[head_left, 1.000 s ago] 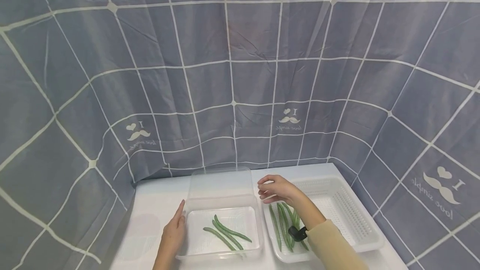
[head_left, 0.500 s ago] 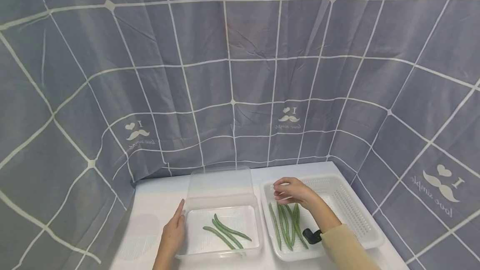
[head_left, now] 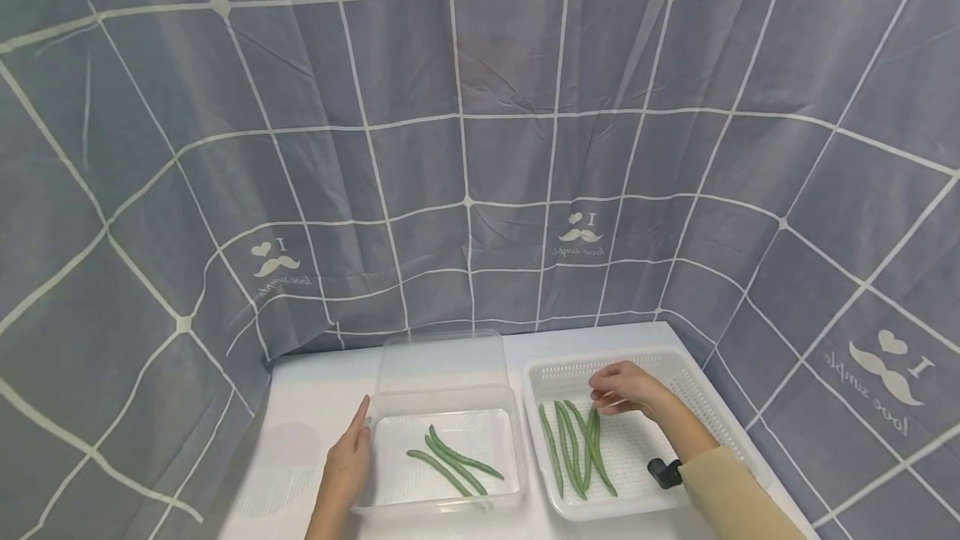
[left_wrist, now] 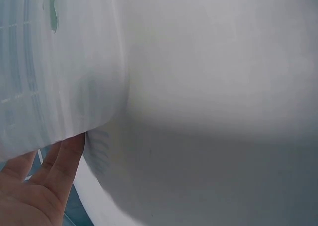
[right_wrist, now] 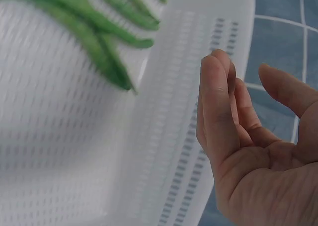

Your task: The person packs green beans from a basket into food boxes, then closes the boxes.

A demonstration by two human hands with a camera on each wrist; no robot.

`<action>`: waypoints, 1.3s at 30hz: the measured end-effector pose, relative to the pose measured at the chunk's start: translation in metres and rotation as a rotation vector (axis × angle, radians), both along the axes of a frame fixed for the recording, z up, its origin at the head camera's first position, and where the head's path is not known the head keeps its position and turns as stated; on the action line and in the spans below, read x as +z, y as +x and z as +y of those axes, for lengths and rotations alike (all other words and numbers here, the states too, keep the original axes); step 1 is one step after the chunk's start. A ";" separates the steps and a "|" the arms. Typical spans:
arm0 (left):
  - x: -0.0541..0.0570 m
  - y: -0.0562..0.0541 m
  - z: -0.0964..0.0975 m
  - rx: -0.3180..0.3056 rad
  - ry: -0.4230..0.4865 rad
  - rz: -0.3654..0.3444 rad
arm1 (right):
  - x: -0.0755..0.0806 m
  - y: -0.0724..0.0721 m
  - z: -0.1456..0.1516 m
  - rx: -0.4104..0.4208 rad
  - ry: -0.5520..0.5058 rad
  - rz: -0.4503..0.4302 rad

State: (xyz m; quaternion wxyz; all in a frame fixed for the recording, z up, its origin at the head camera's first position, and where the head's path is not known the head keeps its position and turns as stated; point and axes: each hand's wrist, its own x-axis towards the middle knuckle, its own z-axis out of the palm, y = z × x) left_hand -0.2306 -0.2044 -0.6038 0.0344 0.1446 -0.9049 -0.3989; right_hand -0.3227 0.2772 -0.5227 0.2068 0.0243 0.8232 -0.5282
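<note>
My left hand (head_left: 347, 458) rests with straight fingers along the left wall of a clear plastic container (head_left: 396, 440). In the left wrist view, the fingertips (left_wrist: 72, 145) touch the container's edge from outside. Three green beans (head_left: 467, 461) lie on its floor. Over the white perforated basket (head_left: 645, 452) to the right hovers my right hand (head_left: 628, 390), fingers relaxed and bent, holding nothing. Several green beans (head_left: 551, 448) lie lengthwise in the basket's left half. The right wrist view shows the thumb apart from the fingers, with bean tips (right_wrist: 117, 72) beyond them.
A clear flat lid (head_left: 442, 363) lies behind the container on the white table (head_left: 322, 382). Grey checked curtain (head_left: 510, 165) encloses the back and both sides. A black wrist camera (head_left: 663, 473) is strapped on the right wrist, above the basket.
My right hand has moved right, from the gap between container and basket to over the basket's middle, uncovering the beans there. My left hand has stayed at the container's side.
</note>
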 end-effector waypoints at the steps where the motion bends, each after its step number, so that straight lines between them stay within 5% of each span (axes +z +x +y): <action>1: 0.000 0.000 0.000 0.001 0.001 -0.002 | -0.001 0.000 0.003 0.000 0.013 -0.005; 27: 0.001 -0.001 -0.001 -0.004 0.038 -0.018 | -0.033 0.001 0.020 0.010 0.350 -0.146; 39: 0.000 -0.001 -0.002 -0.007 0.034 -0.017 | -0.049 0.002 0.000 0.040 0.303 -0.167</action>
